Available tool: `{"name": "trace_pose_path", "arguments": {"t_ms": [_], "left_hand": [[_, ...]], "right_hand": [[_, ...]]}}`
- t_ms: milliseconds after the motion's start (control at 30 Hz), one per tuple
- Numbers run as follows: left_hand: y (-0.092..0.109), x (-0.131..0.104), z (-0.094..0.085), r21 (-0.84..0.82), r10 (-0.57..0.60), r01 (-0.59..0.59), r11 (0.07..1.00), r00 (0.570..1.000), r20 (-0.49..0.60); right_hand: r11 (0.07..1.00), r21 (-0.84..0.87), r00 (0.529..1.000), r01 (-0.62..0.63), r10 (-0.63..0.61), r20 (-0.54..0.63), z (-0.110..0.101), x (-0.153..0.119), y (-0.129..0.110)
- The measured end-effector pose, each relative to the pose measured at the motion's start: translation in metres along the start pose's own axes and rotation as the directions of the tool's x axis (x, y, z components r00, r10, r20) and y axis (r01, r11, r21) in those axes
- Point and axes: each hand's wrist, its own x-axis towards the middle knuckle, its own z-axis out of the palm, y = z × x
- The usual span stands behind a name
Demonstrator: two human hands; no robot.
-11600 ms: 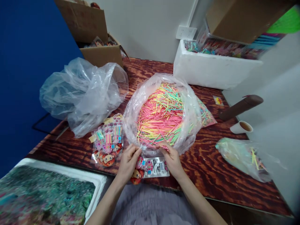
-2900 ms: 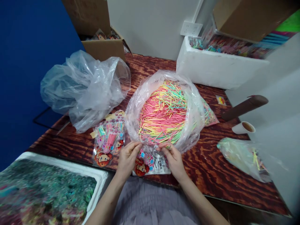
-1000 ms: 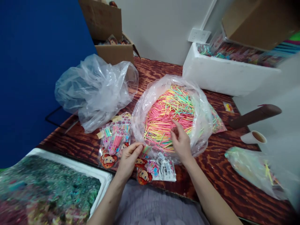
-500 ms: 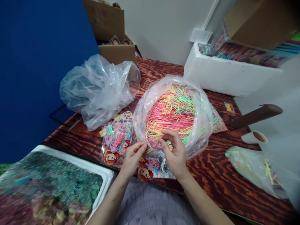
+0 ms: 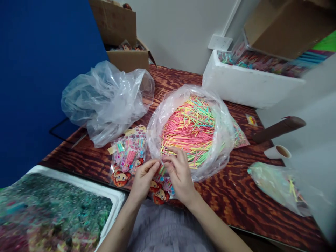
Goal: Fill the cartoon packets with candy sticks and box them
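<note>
A wood-topped table with reddish-brown and dark wavy grain (image 5: 236, 182) fills the middle. Behind it rises a smooth pale grey wall (image 5: 178, 31), with a white rectangular socket plate (image 5: 219, 42) and a narrow white straight strip (image 5: 231, 17) running upward. To the table's left stands a flat deep-blue panel (image 5: 47, 42); to its right, a pale wall (image 5: 322, 115) catches soft, cool light

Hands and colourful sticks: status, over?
Left hand pinching clear packet; right hand beside it, grip unclear. Sticks in open bag beyond. Packet partly hidden.
</note>
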Motion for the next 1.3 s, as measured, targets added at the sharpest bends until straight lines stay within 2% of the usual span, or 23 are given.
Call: {"name": "trace_pose_path", "arguments": {"t_ms": [67, 167, 233, 300, 367, 400, 433, 500, 567, 667, 733, 800, 933, 1033, 1100, 1167, 1233, 1300], "left_hand": [[-0.003, 0.000, -0.004, -0.020, -0.008, 0.007, 1.000, 1.000, -0.025], [-0.004, 0.000, -0.014, -0.009, -0.005, 0.005, 1.000, 0.998, -0.055], [-0.003, 0.002, -0.023, 0.010, 0.001, 0.000, 1.000, 0.996, -0.094], [-0.001, 0.004, -0.035, 0.024, 0.009, -0.005, 1.000, 0.986, -0.169], [-0.002, 0.009, -0.049, 0.072, 0.056, -0.037, 0.997, 0.959, -0.277], [-0.004, 0.013, -0.055, 0.136, 0.112, -0.069, 0.988, 0.936, -0.334], [-0.007, 0.017, -0.061, 0.236, 0.191, -0.103, 0.966, 0.902, -0.388], [-0.016, 0.027, -0.069, 0.501, 0.373, -0.114, 0.858, 0.810, -0.453], [-0.027, 0.037, -0.073, 0.710, 0.485, -0.028, 0.704, 0.749, -0.452], [-0.040, 0.049, -0.074, 0.827, 0.529, 0.067, 0.558, 0.739, -0.417], [-0.044, 0.053, -0.073, 0.852, 0.552, 0.061, 0.521, 0.737, -0.390], [-0.045, 0.056, -0.073, 0.864, 0.568, 0.054, 0.500, 0.732, -0.375], [-0.041, 0.058, -0.073, 0.881, 0.587, 0.045, 0.471, 0.730, -0.351], [-0.038, 0.056, -0.072, 0.890, 0.594, 0.026, 0.454, 0.736, -0.324], [-0.036, 0.054, -0.071, 0.893, 0.590, 0.023, 0.450, 0.742, -0.317], [-0.034, 0.053, -0.071, 0.895, 0.584, 0.033, 0.446, 0.747, -0.318], [-0.032, 0.051, -0.070, 0.897, 0.581, 0.047, 0.439, 0.747, -0.323], [-0.030, 0.050, -0.070, 0.901, 0.585, 0.058, 0.430, 0.742, -0.327]], "right_hand": [[0.999, 0.028, 0.999, -0.047, 0.046, 0.009, 0.005, -0.003, -0.002], [0.969, 0.216, 0.982, -0.124, 0.088, 0.167, 0.007, -0.004, -0.002], [0.923, 0.339, 0.962, -0.181, 0.095, 0.255, 0.001, -0.001, 0.004], [0.922, 0.331, 0.965, -0.200, 0.126, 0.232, -0.011, 0.005, 0.017], [0.980, 0.129, 0.984, -0.153, 0.139, 0.114, -0.027, 0.013, 0.039], [0.994, -0.049, 0.994, -0.095, 0.097, 0.044, -0.034, 0.018, 0.052], [0.968, -0.243, 0.998, -0.059, 0.062, 0.002, -0.042, 0.022, 0.065], [0.817, -0.577, 0.999, -0.021, 0.043, 0.025, -0.052, 0.029, 0.088], [0.628, -0.777, 0.995, 0.044, 0.046, 0.093, -0.056, 0.035, 0.103], [0.438, -0.881, 0.975, 0.178, 0.043, 0.219, -0.053, 0.041, 0.109], [0.385, -0.889, 0.958, 0.248, 0.042, 0.285, -0.050, 0.045, 0.107], [0.371, -0.883, 0.944, 0.287, 0.047, 0.327, -0.048, 0.050, 0.105], [0.390, -0.872, 0.938, 0.297, 0.053, 0.344, -0.053, 0.051, 0.108], [0.459, -0.845, 0.948, 0.275, 0.019, 0.319, -0.061, 0.045, 0.115], [0.564, -0.797, 0.967, 0.216, -0.011, 0.254, -0.068, 0.042, 0.120], [0.703, -0.704, 0.991, 0.098, -0.002, 0.135, -0.073, 0.042, 0.124], [0.836, -0.548, 0.997, -0.036, 0.065, 0.034, -0.078, 0.045, 0.126], [0.924, -0.358, 0.990, -0.131, 0.141, 0.002, -0.082, 0.051, 0.125]]}}
